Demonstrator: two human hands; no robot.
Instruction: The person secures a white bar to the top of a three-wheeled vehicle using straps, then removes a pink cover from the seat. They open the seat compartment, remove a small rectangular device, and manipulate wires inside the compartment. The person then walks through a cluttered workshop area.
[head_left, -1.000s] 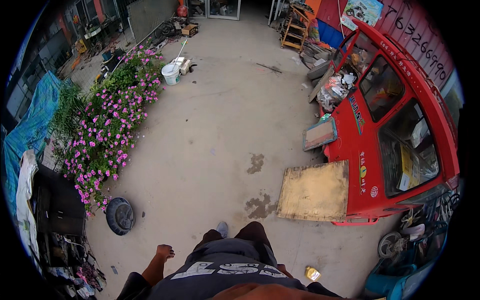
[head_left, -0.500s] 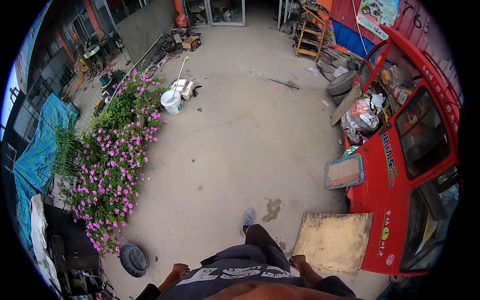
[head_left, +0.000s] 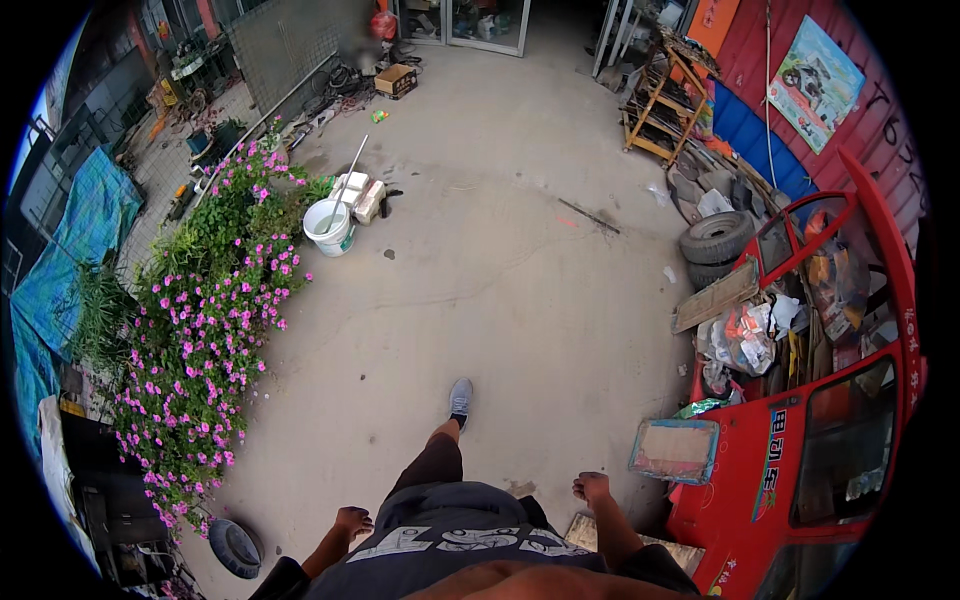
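Observation:
My left hand (head_left: 354,521) hangs at my left side with its fingers curled in, and nothing shows in it. On the other side, my right hand (head_left: 592,487) is held out a little, its fingers also closed and nothing visible in them. Neither hand touches anything. Nearest the left one is a round black basin (head_left: 237,548) on the ground. Below my right hand a pale wooden board (head_left: 583,532) is partly covered by my arm. One foot in a grey shoe (head_left: 460,397) is stepped forward on the concrete.
Pink flowering plants (head_left: 215,340) line the left side. Ahead-left stand a white bucket (head_left: 328,228) with a stick and pale blocks (head_left: 357,194). At right are a red vehicle (head_left: 740,480) loaded with junk, a blue-framed panel (head_left: 675,450), tyres (head_left: 716,237) and a wooden rack (head_left: 665,105).
I have stepped forward, with the other foot now in front. The vehicle and wooden board have slid down the picture. Both hands have moved slightly and stay closed.

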